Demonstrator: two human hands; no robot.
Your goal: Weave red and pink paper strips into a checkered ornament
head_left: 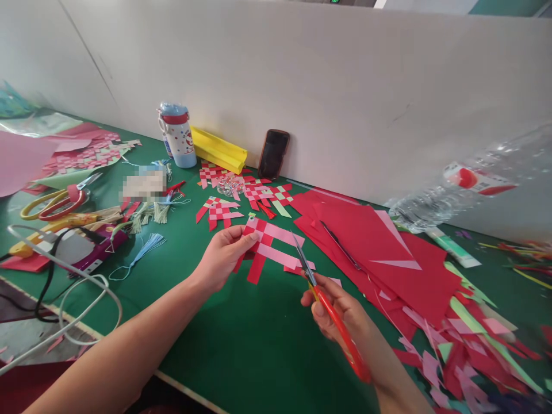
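My left hand [226, 256] pinches a woven paper piece [269, 244] of red and pink strips, thumb on top. Its pink tails stretch to the right and red ones hang toward me. In my right hand [334, 307] is a pair of scissors [338, 328] with red handles, the blades pointing up and away from me beside the ends of the pink tails. Whether the blades touch the paper, I cannot tell. Just beyond, several similar woven pieces [222, 211] lie on the green table [267, 345].
Red paper sheets [379, 253] and scraps [466, 368] spread on the right, near a tilted plastic bottle [457, 184]. A phone [274, 154] leans on the wall beside a yellow folded strip [219, 150] and a cup [179, 138]. At left are more scissors [64, 201], a power strip [95, 253] and cables.
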